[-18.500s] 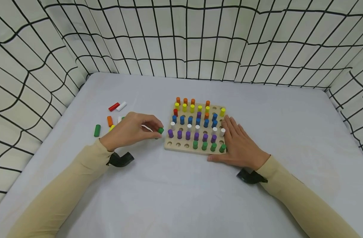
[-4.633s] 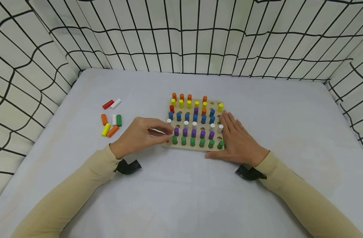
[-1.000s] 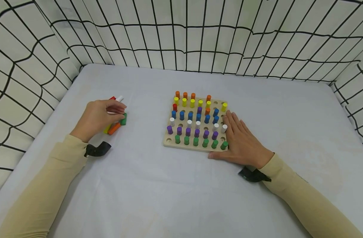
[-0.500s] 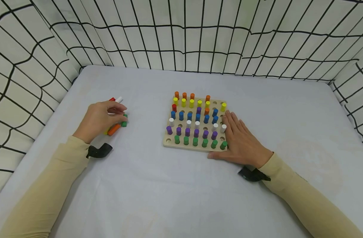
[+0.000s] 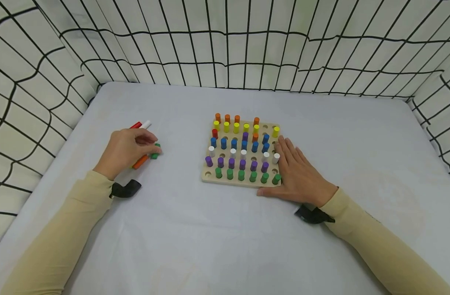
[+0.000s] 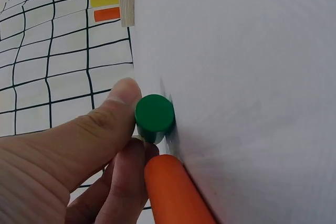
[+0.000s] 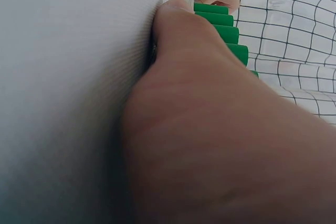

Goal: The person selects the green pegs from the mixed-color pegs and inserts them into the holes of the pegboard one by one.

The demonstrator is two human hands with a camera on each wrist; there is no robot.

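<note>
My left hand (image 5: 127,149) pinches a green peg (image 6: 154,113) between thumb and fingers, low over the table at the left. Right beside it lies an orange peg (image 6: 176,192), partly under the hand in the head view. The wooden pegboard (image 5: 206,179) stands in the middle with rows of orange, yellow, blue, white, purple and green pegs upright in it. A round hole shows at its front-left corner. My right hand (image 5: 296,174) lies flat against the board's right edge, fingers straight, thumb at the front corner.
A red peg (image 5: 136,125) and a white peg (image 5: 146,124) lie behind my left hand. The hand mostly hides a yellow peg. A white table (image 5: 210,237) bears everything, with black netting (image 5: 228,49) behind and at both sides.
Since the earliest frame the board's front row has gained green pegs. My left hand went from the board to the loose pegs and has lately shifted slightly right with a green peg. My right hand stays.
</note>
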